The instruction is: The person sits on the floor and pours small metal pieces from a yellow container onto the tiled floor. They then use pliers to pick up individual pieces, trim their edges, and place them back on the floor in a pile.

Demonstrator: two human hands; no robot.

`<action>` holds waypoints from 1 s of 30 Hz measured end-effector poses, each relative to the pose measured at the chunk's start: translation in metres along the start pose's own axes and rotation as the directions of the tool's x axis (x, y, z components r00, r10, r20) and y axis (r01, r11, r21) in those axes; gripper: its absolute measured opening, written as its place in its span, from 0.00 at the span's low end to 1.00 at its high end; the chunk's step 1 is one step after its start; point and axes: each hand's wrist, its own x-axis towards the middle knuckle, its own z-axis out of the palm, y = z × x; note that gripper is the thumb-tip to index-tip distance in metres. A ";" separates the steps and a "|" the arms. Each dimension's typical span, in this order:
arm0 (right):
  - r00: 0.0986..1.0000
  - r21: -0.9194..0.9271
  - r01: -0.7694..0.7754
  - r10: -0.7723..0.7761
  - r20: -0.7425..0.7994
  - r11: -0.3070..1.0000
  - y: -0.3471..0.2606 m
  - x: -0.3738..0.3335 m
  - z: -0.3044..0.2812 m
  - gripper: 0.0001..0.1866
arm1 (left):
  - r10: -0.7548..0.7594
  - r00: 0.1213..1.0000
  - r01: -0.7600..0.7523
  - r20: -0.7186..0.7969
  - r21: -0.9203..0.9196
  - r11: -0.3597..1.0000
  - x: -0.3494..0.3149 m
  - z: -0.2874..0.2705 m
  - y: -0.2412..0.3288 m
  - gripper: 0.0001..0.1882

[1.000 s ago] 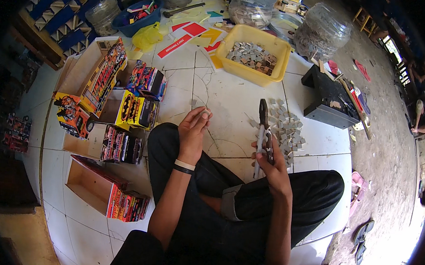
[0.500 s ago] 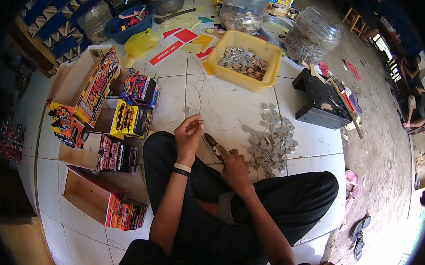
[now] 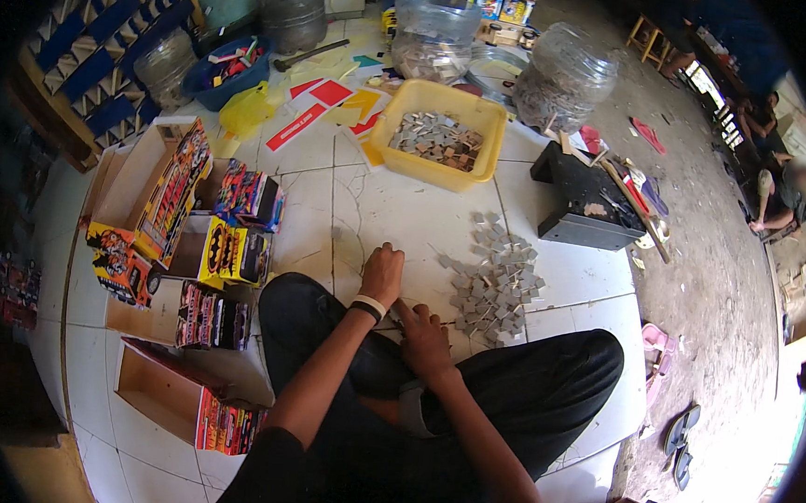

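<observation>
My left hand (image 3: 383, 274) is closed in front of my crossed legs, its back toward me; whatever the fingers pinch is hidden. Just right of it and nearer me, my right hand (image 3: 426, 343) is wrapped round a dark-tipped hand tool that looks like pliers, now mostly covered by the hands. Beyond my right knee lies a loose pile of small grey square pieces (image 3: 499, 286), some with thin pins sticking out. More such pieces, grey and brown, sit in a yellow plastic basin (image 3: 390, 159) farther off.
Painted toy truck bodies and open wooden boxes (image 3: 158, 393) line the left side. A black step-like stand (image 3: 580, 234) with tools stands at right. Behind are clear plastic tubs (image 3: 565, 76), a blue basin (image 3: 210, 98) and coloured sheets (image 3: 295, 128). Another person (image 3: 780, 203) sits far right.
My left hand has turned over from palm up to back up and shifted right, close to my right hand. The tool showed between the hands before and is now largely covered. The view has tilted slightly.
</observation>
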 end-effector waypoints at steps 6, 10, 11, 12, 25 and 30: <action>0.999 0.039 -0.033 0.032 0.031 0.999 -0.001 0.004 0.001 0.44 | 0.182 0.934 -0.234 0.307 0.143 0.962 0.027 0.001 0.000 0.02; 0.999 0.020 -0.027 0.027 0.034 0.999 -0.001 0.003 0.001 0.40 | 0.020 0.934 -0.039 0.356 0.045 0.998 0.037 -0.007 0.007 0.05; 0.998 0.036 -0.033 0.031 0.055 0.999 -0.001 0.004 0.002 0.39 | -0.061 0.907 0.056 0.417 0.024 0.998 0.038 -0.006 0.012 0.08; 0.998 0.039 -0.034 0.032 0.055 0.999 0.000 0.004 0.002 0.39 | -0.126 0.793 0.321 0.596 -0.233 0.918 0.037 -0.006 0.016 0.10; 0.995 0.148 0.017 -0.002 -0.102 0.989 0.007 0.003 0.020 0.39 | -0.258 0.963 0.128 0.081 -0.977 0.171 0.398 -0.147 0.269 0.20; 1.000 0.118 -0.019 0.021 -0.014 0.993 0.003 0.005 0.014 0.43 | -0.365 0.931 0.165 0.001 -0.892 0.421 0.386 -0.127 0.247 0.18</action>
